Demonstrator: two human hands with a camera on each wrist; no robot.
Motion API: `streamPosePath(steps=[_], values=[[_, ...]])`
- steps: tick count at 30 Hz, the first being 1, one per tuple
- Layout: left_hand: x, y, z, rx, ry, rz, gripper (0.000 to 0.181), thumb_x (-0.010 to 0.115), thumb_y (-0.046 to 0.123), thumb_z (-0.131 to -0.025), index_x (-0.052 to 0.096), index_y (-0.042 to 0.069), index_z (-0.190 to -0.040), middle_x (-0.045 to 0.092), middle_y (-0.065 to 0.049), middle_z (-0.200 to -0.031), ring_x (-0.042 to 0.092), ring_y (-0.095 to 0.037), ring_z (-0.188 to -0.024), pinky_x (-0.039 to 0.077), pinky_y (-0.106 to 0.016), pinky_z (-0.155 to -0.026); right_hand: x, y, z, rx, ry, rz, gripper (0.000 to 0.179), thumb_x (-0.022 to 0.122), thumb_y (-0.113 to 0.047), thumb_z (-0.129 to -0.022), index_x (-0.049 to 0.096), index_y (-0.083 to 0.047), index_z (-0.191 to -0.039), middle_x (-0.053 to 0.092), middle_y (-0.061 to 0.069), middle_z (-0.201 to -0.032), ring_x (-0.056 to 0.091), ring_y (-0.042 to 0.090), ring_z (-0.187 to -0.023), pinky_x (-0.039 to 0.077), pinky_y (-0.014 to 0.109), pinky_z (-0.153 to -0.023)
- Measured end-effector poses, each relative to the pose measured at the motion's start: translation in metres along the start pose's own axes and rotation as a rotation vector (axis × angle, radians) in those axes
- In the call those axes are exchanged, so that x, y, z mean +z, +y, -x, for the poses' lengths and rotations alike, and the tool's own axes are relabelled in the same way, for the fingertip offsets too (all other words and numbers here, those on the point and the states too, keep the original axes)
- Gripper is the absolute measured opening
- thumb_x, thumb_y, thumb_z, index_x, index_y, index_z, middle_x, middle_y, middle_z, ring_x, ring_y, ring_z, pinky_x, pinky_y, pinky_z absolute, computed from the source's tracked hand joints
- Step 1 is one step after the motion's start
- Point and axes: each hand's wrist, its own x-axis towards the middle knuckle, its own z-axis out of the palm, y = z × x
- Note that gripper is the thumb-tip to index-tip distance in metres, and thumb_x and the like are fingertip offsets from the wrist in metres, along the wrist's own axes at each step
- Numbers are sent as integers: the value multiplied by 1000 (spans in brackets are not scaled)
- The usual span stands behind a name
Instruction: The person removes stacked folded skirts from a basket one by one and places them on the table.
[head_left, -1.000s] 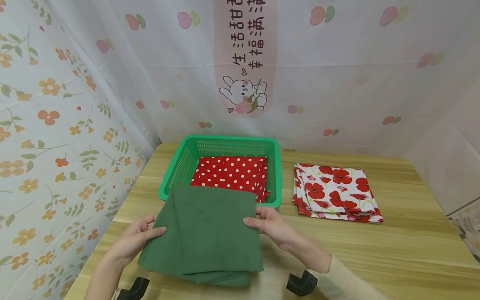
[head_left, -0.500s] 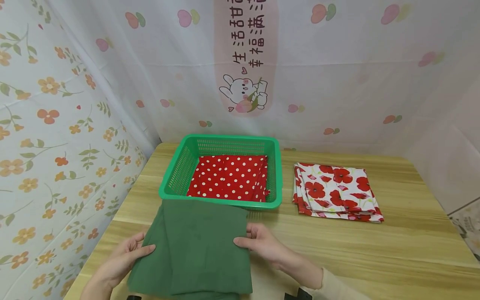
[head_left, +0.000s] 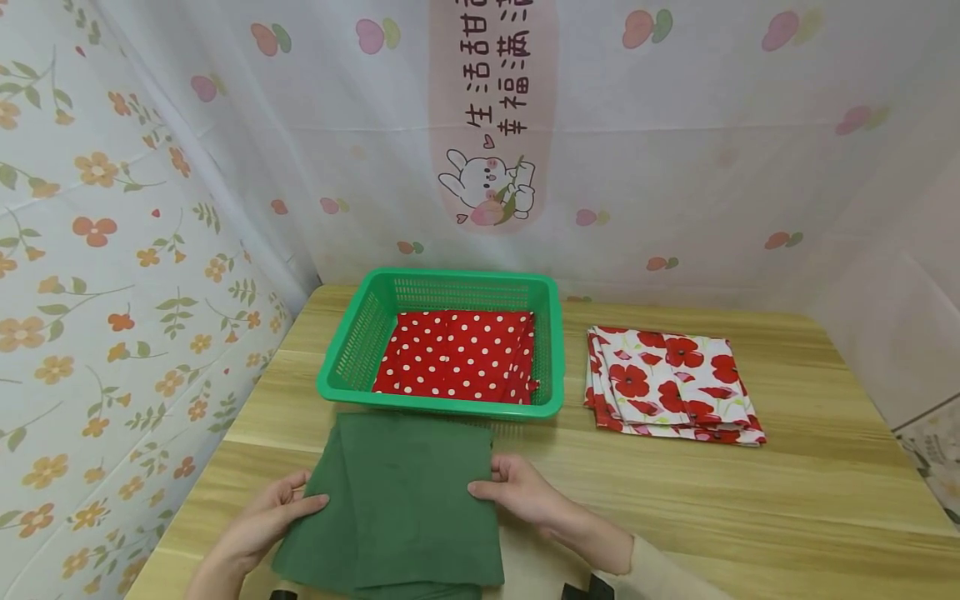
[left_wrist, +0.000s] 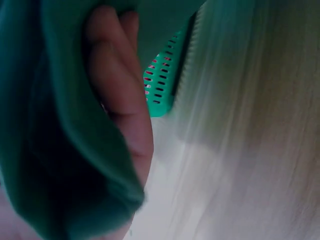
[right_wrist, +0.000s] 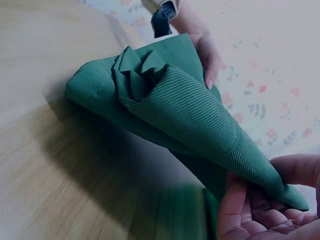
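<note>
The left hand (head_left: pixel 262 517) pinches the left side of the green cloth (head_left: pixel 420 500), held above the table (head_left: pixel 712 517) toward its left edge. Near the back edge, a basket (head_left: pixel 442 404) holds a dotted cloth (head_left: pixel 457 358). The right hand (head_left: pixel 528 498) pinches the green cloth's right side. A floral cloth (head_left: pixel 675 383) lies toward the back right corner.

Wood-grain table (head_left: pixel 810 500), evenly lit
Orange-flowered drape (head_left: pixel 112 292) at left; pale back drape (head_left: pixel 690 158) printed with a rabbit (head_left: pixel 483 179).

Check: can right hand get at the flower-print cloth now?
Probably not yet: the right hand pinches the green cloth, though only tabletop lies between that hand and the flower-print cloth.
</note>
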Motion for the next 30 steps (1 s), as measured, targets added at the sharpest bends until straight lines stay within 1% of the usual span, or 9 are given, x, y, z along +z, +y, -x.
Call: streamPosePath(steps=[3,7,9,11,14,18,21,27,30], values=[[1,-2,-4,-24,38,-29,17,45,5,-97,48,-1,-112,70,-4,-97,68,-16,-81,55,-31,-72,-3,5,-4,4,4,16,26,60,-9,-90,59,8,-110,70,15,-93,64,15,-91,48,27,-81],[3,-5,-8,-52,73,-61,20,48,6,-96,47,-5,-113,70,-5,-95,68,-17,-78,55,-31,-69,-5,10,-8,-7,6,44,25,60,-9,-89,60,9,-108,70,14,-84,63,12,-77,46,24,-71],[4,-6,-10,-67,93,-74,21,50,8,-95,48,-5,-112,70,-5,-93,68,-17,-76,55,-31,-68,-6,12,-9,-9,13,65,23,61,-8,-89,61,9,-104,67,12,-72,56,9,-63,41,22,-62],[5,-7,-11,-81,112,-83,21,51,9,-95,48,-5,-110,70,-5,-92,68,-17,-75,55,-31,-67,-7,15,-10,-10,18,75,21,61,-8,-89,61,9,-102,65,11,-67,50,7,-58,38,21,-59],[5,-9,-13,-103,132,-91,20,52,10,-94,49,-3,-108,70,-4,-90,67,-16,-73,55,-31,-66,-9,19,-11,-6,7,73,22,60,-6,-89,61,10,-103,67,14,-73,54,7,-62,43,21,-61],[5,-11,-14,-129,164,-125,20,54,11,-93,50,-3,-107,69,-2,-89,66,-15,-72,54,-30,-65,-11,25,-12,14,-21,46,25,58,-4,-90,58,12,-110,69,19,-94,66,15,-81,53,29,-75],[6,-13,-15,-143,213,-181,24,55,11,-92,49,-7,-108,69,-3,-87,66,-15,-70,54,-31,-64,-13,28,-12,36,-28,73,25,59,-5,-90,60,11,-109,69,19,-93,68,19,-80,55,33,-71],[7,-20,-15,-151,305,-329,24,56,8,-91,48,-10,-103,68,-8,-82,64,-18,-67,53,-32,-59,-16,30,-12,43,-1,245,16,65,-11,-87,67,4,-91,66,11,-64,60,13,-51,49,26,-47],[9,-23,-17,-158,396,-462,21,60,5,-87,49,-8,-99,62,-4,-73,58,-15,-64,49,-30,-57,-16,31,-13,42,24,338,15,69,-14,-84,68,-1,-79,59,9,-51,51,8,-40,40,20,-40]])
